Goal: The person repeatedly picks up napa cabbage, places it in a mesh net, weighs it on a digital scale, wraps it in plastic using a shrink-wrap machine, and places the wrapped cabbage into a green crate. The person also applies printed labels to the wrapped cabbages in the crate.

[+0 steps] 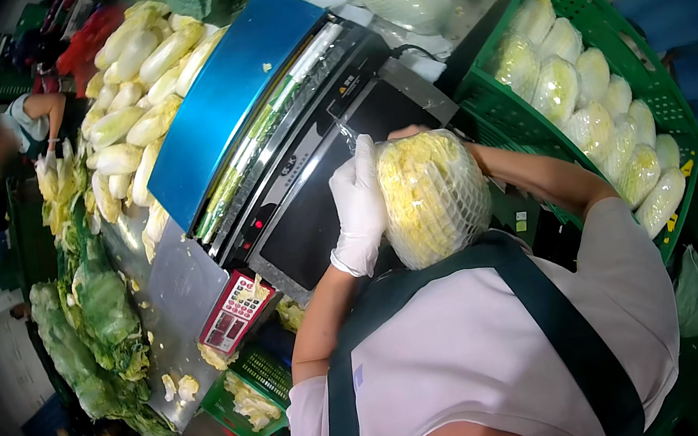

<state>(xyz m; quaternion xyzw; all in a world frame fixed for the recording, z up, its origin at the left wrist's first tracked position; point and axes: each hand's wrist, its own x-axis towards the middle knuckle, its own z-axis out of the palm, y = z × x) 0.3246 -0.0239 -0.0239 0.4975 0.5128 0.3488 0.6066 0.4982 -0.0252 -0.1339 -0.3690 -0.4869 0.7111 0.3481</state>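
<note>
A napa cabbage (435,205) in clear film and a white foam net is held upright close to my chest. My left hand (357,206), in a white glove, presses against its left side. My right hand (409,132) reaches around the far side, mostly hidden by the cabbage, with only a small part showing. A wisp of clear film (346,132) sticks up near my left fingertips. Just beyond the hands lies the black plate of a film-wrapping machine (309,224) with a blue cover (237,106) and a lit red switch.
A green plastic crate (617,42) of wrapped cabbages stands at right. Unwrapped cabbages (134,94) are piled beyond the machine. A scale with a red keypad (234,313) and a green basket of leaves (220,399) sit at left. A co-worker (30,123) bends over cabbages at far left.
</note>
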